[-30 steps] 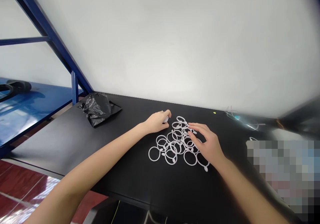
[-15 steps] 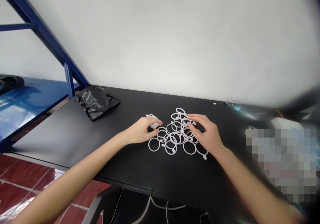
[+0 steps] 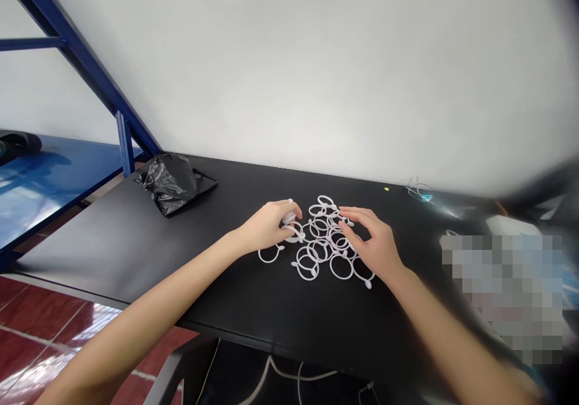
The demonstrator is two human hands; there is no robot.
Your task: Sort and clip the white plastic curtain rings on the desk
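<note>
Several white curtain rings [image 3: 319, 251], each a thin hoop with a small tab, lie overlapping in a loose pile on the black tabletop [image 3: 253, 308]. My left hand [image 3: 274, 224] is at the pile's left side, its fingers curled round a few white rings, with the thumb at another ring. One separate ring [image 3: 269, 261] lies just below that hand. At the pile's right edge, my right hand [image 3: 373, 236] has its thumb and fingers apart, the fingertips touching or just above the rings. It partly covers the rings beneath it.
A crumpled black plastic bag [image 3: 174, 181] lies at the table's back left. Beyond it are a blue metal frame [image 3: 90, 61] and a blue surface [image 3: 58, 175]. Thin clear and bluish items [image 3: 420, 194] lie at the back right. Cables [image 3: 303, 376] hang below the front edge.
My left hand has moved slightly right with its rings and closed toward another ring of the pile. A ring below it has shifted left. My right hand stays almost still.
</note>
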